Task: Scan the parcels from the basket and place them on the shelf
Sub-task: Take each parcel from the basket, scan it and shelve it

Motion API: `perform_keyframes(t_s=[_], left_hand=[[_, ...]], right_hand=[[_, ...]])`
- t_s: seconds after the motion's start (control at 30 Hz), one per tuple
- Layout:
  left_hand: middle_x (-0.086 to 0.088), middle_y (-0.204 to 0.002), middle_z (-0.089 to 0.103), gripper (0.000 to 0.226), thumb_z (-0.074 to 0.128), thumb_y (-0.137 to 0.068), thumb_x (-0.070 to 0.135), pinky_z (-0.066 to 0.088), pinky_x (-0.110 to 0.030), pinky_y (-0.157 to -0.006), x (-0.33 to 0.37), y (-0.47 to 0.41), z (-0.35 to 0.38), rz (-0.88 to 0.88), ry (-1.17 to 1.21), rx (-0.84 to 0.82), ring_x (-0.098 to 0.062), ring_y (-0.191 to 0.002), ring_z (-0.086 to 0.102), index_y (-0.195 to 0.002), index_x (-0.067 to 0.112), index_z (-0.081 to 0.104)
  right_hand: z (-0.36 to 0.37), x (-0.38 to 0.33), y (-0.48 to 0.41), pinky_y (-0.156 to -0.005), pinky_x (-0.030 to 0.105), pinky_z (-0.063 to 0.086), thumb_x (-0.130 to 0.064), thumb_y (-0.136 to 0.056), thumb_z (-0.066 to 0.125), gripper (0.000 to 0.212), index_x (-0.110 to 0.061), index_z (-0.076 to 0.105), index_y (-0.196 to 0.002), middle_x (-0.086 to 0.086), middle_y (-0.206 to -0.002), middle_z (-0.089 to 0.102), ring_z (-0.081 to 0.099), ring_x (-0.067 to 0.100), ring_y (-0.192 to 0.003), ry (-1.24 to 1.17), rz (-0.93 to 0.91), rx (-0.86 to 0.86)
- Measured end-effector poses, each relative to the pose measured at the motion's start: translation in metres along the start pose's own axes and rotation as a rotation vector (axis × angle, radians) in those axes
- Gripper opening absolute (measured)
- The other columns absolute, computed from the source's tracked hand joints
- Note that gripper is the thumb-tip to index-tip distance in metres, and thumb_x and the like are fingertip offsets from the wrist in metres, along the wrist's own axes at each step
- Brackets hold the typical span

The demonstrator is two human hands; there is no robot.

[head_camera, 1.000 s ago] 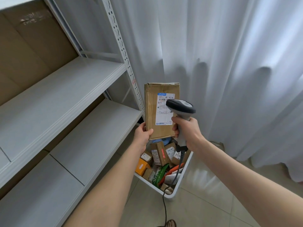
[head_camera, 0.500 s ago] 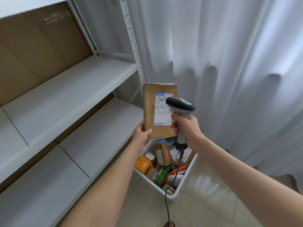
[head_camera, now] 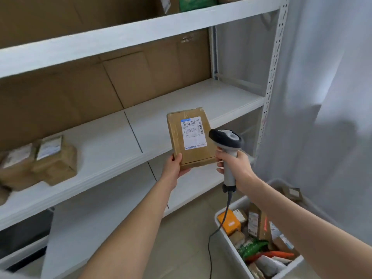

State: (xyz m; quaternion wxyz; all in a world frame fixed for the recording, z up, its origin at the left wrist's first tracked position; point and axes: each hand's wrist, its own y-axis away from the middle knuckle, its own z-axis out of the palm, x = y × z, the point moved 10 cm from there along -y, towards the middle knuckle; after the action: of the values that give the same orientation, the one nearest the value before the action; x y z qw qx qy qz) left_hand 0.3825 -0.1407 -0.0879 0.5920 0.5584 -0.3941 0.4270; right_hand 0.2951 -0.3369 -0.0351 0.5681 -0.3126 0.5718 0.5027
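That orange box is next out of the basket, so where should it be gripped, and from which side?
Come from above. The orange box lies broad face up in a corner of the basket, with the wall on one side and other parcels packed against it, so its sides look hard to reach. Pinch across its exposed top edges, keeping clear of the scanner cable that hangs over it.

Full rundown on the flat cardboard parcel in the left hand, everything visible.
The parcel is a flat brown cardboard box, taped along its edges, with a white printed label bearing barcodes on the face toward the camera. It is held nearly upright, slightly tilted, in front of the middle shelf. The left hand holds its lower left corner. The scanner in the right hand overlaps its right edge in view; contact cannot be told.
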Motion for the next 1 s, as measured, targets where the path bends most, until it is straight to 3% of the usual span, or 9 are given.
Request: perform_keyframes(t_s=[0.13, 0.27, 0.43, 0.5, 0.57, 0.67, 0.77, 0.87, 1.0], left_hand=[[-0.007, -0.116, 0.059, 0.036, 0.042, -0.102, 0.028, 0.059, -0.032, -0.071, 0.037, -0.029, -0.108, 0.055, 0.061, 0.206, -0.025, -0.095, 0.062, -0.128, 0.005, 0.050], [-0.006, -0.119, 0.055, 0.038, 0.045, -0.100, 0.031, 0.060, -0.032, -0.055, 0.063, -0.056, -0.214, 0.075, 0.080, 0.430, -0.027, -0.090, 0.063, -0.134, 0.012, 0.043], [-0.007, -0.113, 0.058, 0.034, 0.041, -0.101, 0.031, 0.057, -0.036, -0.051, 0.081, -0.087, -0.304, 0.032, -0.031, 0.607, -0.030, -0.085, 0.060, -0.130, 0.014, 0.048], [-0.009, -0.113, 0.061, 0.035, 0.036, -0.102, 0.034, 0.056, -0.037, -0.058, 0.087, -0.096, -0.328, 0.015, -0.143, 0.652, -0.031, -0.088, 0.060, -0.125, 0.013, 0.052], [-0.010, -0.117, 0.060, 0.038, 0.033, -0.102, 0.036, 0.052, -0.038, -0.080, 0.099, -0.103, -0.345, 0.003, -0.374, 0.702, -0.033, -0.100, 0.059, -0.124, 0.012, 0.052], [-0.016, -0.132, 0.050, 0.038, 0.042, -0.099, 0.029, 0.043, -0.041, -0.093, 0.111, -0.107, -0.355, -0.066, -0.671, 0.753, -0.036, -0.119, 0.050, -0.129, 0.006, 0.046], [-0.016, -0.138, 0.041, 0.051, 0.054, -0.093, 0.031, 0.041, -0.043, -0.100, 0.124, -0.116, -0.338, -0.025, -0.943, 0.684, -0.034, -0.127, 0.043, -0.136, 0.007, 0.041], [-0.009, -0.142, 0.040, 0.065, 0.059, -0.087, 0.033, 0.040, -0.043, -0.102, 0.130, -0.136, -0.284, 0.180, -1.114, 0.360, -0.028, -0.131, 0.039, -0.145, 0.023, 0.032], [-0.001, -0.159, 0.009, 0.061, 0.049, -0.094, 0.031, 0.009, -0.066, -0.112, 0.098, -0.153, -0.240, 0.138, -1.381, 0.018, -0.028, -0.147, 0.002, -0.148, 0.039, 0.023]], right_hand=[[0.099, 0.003, -0.025, -0.057, 0.026, 0.052, -0.004, -0.086, 0.065, 0.005, -0.006, 0.062, -0.089, 0.012, -0.080, 0.061, 0.054, 0.017, -0.061, -0.013, 0.017, -0.098], [0.187, 0.010, -0.042, -0.056, 0.026, 0.052, -0.006, -0.084, 0.069, 0.011, -0.001, 0.063, -0.092, 0.010, -0.076, 0.061, 0.053, 0.018, -0.061, -0.014, 0.045, -0.165], [0.260, 0.016, -0.058, -0.056, 0.025, 0.050, -0.007, -0.084, 0.068, 0.006, -0.008, 0.063, -0.083, 0.008, -0.073, 0.061, 0.052, 0.017, -0.058, -0.020, 0.065, -0.205], [0.276, 0.017, -0.064, -0.056, 0.024, 0.050, -0.007, -0.085, 0.068, 0.006, -0.008, 0.062, -0.083, 0.008, -0.073, 0.061, 0.053, 0.016, -0.059, -0.022, 0.069, -0.211], [0.288, 0.017, -0.069, -0.056, 0.024, 0.051, -0.008, -0.085, 0.069, 0.006, -0.009, 0.062, -0.085, 0.007, -0.072, 0.061, 0.053, 0.016, -0.058, -0.017, 0.071, -0.209], [0.302, 0.019, -0.076, -0.056, 0.024, 0.051, -0.009, -0.085, 0.069, 0.006, -0.010, 0.062, -0.085, 0.007, -0.072, 0.061, 0.053, 0.015, -0.057, -0.002, 0.071, -0.206], [0.311, 0.020, -0.080, -0.057, 0.025, 0.051, -0.010, -0.085, 0.069, 0.007, -0.010, 0.062, -0.086, 0.008, -0.074, 0.061, 0.053, 0.016, -0.056, 0.003, 0.073, -0.206], [0.316, 0.020, -0.083, -0.058, 0.026, 0.051, -0.009, -0.085, 0.069, 0.007, -0.010, 0.062, -0.086, 0.008, -0.074, 0.061, 0.053, 0.016, -0.057, 0.007, 0.071, -0.201], [0.320, 0.020, -0.085, -0.059, 0.026, 0.051, -0.009, -0.085, 0.068, 0.007, -0.011, 0.062, -0.084, 0.008, -0.073, 0.061, 0.053, 0.016, -0.058, 0.019, 0.059, -0.195]])
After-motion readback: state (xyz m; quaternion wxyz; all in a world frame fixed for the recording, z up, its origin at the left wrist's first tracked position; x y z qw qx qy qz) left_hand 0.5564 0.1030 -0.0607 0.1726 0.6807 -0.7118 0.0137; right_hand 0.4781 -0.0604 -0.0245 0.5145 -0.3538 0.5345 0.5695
